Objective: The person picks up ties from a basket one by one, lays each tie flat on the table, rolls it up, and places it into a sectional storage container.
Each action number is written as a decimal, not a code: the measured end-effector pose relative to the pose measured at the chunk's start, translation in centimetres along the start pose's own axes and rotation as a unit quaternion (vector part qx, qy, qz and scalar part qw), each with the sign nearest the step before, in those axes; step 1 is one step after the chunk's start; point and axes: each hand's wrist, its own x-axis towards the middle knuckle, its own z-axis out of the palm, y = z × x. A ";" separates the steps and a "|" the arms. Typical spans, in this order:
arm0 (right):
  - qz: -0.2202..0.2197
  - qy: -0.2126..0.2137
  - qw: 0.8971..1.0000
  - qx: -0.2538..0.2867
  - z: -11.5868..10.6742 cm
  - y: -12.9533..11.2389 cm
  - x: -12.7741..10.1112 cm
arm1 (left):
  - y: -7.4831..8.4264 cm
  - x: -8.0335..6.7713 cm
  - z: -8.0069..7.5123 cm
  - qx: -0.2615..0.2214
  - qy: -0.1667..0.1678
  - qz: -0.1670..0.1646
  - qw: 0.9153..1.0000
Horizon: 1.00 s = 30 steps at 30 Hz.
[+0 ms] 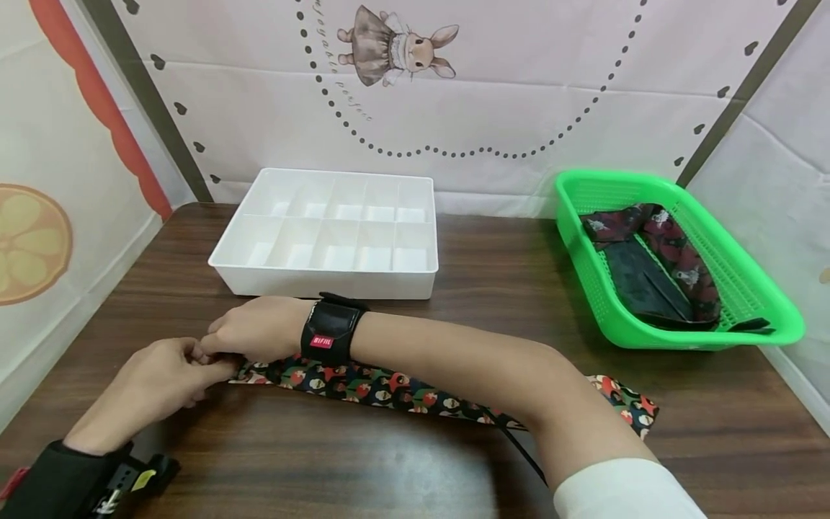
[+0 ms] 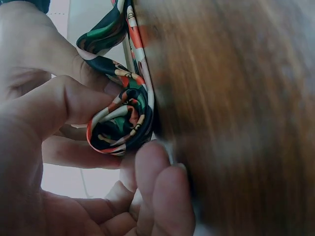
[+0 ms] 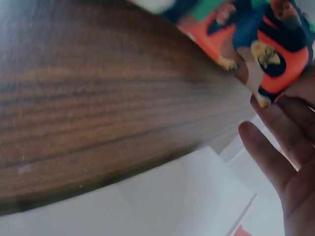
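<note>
A long, narrow silky scarf, dark with a red, green and cream print, lies across the table under the right forearm. Its left end is wound into a small roll, seen end-on in the left wrist view. My left hand pinches this roll, the last fingers close to the tabletop. From the far side, my right hand holds the same end, its fingertips mostly hidden in the head view. A loose fold of the scarf rises beside the roll. The scarf's far end lies flat beyond the right elbow.
A white divided tray stands behind the hands. At the right, a green basket holds dark red patterned cloth and a black piece. A thin black cord lies by the right forearm. Printed cloth walls surround the table.
</note>
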 end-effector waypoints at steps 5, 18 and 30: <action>0.014 0.021 0.999 -0.033 0.4 -0.2 0.1 | 0.0 0.0 -0.2 0.001 0.006 0.004 1.000; 0.002 0.018 1.000 -0.004 0.6 0.0 0.1 | -0.3 0.0 -0.3 -0.023 -0.002 -0.006 1.000; 0.023 0.053 0.997 -0.042 0.7 -0.1 -0.4 | 0.4 -0.4 -0.1 -0.019 -0.003 0.014 1.000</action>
